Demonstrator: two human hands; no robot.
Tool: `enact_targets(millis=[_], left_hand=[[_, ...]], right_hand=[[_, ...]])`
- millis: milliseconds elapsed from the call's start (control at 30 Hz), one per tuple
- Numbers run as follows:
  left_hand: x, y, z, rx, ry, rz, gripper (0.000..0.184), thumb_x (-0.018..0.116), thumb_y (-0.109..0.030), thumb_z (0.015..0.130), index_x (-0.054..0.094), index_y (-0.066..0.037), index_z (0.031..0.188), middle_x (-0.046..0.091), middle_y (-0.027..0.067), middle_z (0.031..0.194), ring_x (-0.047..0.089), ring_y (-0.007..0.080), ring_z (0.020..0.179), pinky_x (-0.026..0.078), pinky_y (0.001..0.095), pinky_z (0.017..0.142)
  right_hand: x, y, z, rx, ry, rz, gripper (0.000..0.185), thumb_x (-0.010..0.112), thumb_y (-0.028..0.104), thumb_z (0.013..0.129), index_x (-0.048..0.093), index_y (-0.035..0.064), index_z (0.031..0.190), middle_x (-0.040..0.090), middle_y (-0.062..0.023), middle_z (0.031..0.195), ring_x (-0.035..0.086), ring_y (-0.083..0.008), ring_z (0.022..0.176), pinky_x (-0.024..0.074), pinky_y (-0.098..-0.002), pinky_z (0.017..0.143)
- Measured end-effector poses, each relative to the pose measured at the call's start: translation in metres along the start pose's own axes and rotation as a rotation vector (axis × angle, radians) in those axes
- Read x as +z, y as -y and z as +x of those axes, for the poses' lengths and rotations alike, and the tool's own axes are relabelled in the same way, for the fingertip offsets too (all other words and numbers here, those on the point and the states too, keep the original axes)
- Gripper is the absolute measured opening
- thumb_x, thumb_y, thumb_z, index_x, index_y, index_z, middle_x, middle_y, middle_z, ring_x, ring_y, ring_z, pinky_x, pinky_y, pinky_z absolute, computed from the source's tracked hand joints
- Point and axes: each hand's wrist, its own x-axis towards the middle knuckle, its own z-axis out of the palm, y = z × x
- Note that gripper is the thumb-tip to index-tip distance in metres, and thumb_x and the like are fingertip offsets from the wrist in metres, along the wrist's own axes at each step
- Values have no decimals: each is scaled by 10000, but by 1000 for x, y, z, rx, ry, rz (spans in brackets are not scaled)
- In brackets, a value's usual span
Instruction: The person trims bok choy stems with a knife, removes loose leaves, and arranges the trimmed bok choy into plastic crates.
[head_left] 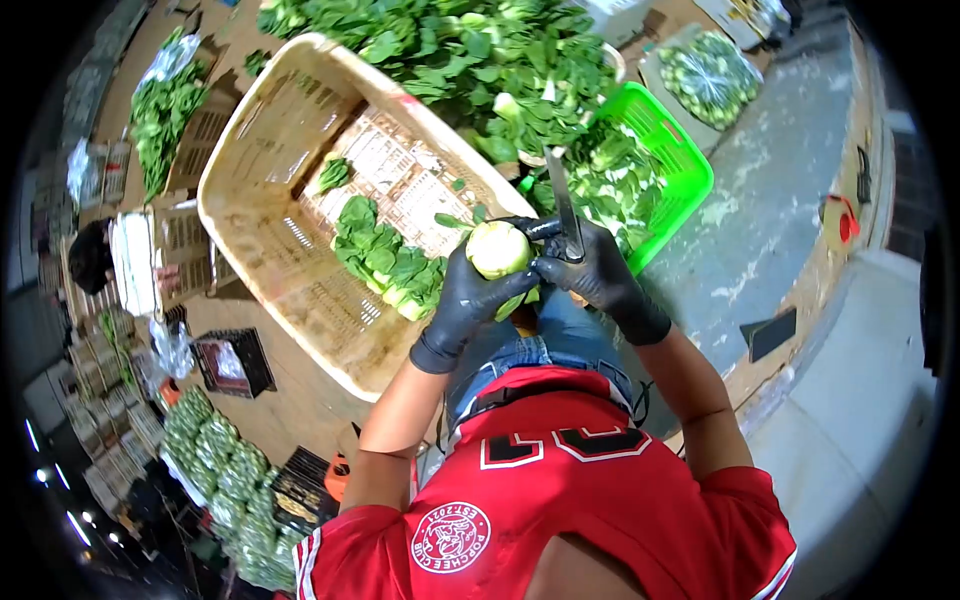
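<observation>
My left hand [468, 297], in a black glove, is closed around a head of bok choy [498, 250], its pale cut base turned up toward me. In my right hand [592, 268], also gloved in black, is a knife [563, 200] with its blade pointing up and away from me. The right fingers touch the side of the bok choy. Just left of my hands stands a large beige plastic crate [252, 190]. Several trimmed bok choy heads [385, 262] lie inside it along the near right side.
A bright green basket [682, 190] with leaves in it stands right of my hands. Beyond them is a big pile of leafy greens [440, 50]. Bagged vegetables [708, 78] sit at the upper right, with more bags [225, 460] at the lower left. A black crate [232, 362] stands on the floor.
</observation>
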Motion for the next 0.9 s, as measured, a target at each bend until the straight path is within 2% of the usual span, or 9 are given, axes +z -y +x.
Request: enact_targets(millis=[100,300,533,600,633,667,767,867,900], left_hand=[[30,15,3,25,-142,283,444,738,-63,662,526,5,1047,620,59,936,592,144,827,480,267,760],[57,31,15,21,228,646,565,780,-161,584,533,41,1050,632,193,878,642,281,812,500,340,715],[94,41,27,-8,418,774,449,764,-175,630,543,13,972,635,139,845,632,202,768,490,308,690],[105,50,30,43,359,818,488,782,-209,626,535,10,987,633,146,863,632,224,778,491,323,694],[116,41,34,-51,367,797,571,791,-248,633,500,15,1048,619,162,926,621,258,845,484,348,737],[119,45,36,-73,398,816,617,769,-263,667,456,28,1112,596,174,994,599,285,909,469,366,788],[126,59,40,64,453,636,598,724,-269,719,448,35,1154,570,191,1045,583,299,943,455,365,818],[107,55,49,-58,518,635,539,710,-254,716,487,33,1114,582,199,938,581,330,911,452,371,796],[104,58,53,64,553,657,487,700,-254,719,528,37,1071,585,189,939,587,323,891,455,381,768]], right_hand=[[-32,-18,-31,-110,-136,-377,227,711,182,683,580,45,809,584,-123,801,585,-311,683,466,-345,571],[-69,-34,-77,-274,-70,-769,124,555,218,723,565,95,729,534,-90,657,577,-285,606,456,-383,505],[-103,-162,-123,202,-248,-675,256,618,260,798,569,24,711,544,-157,579,545,-336,518,417,-399,462],[-97,-157,-134,301,-366,-503,245,623,255,772,552,45,667,533,-154,576,565,-307,544,425,-391,495],[-92,-134,-132,339,-315,-366,240,678,221,740,572,13,791,574,-160,670,591,-277,619,459,-360,567],[-78,-115,-123,75,-476,-69,359,703,186,723,553,-12,983,605,-150,819,593,-233,732,470,-323,671],[-70,-103,-115,94,-447,143,468,727,150,695,513,-19,1075,586,-109,883,568,-194,801,455,-299,733],[-86,-77,-114,262,-333,225,499,750,186,662,521,-9,1061,569,-103,825,563,-188,767,457,-307,712],[-91,-84,-115,258,-274,-57,526,763,223,650,530,6,1068,580,-120,826,574,-184,771,464,-311,705]])
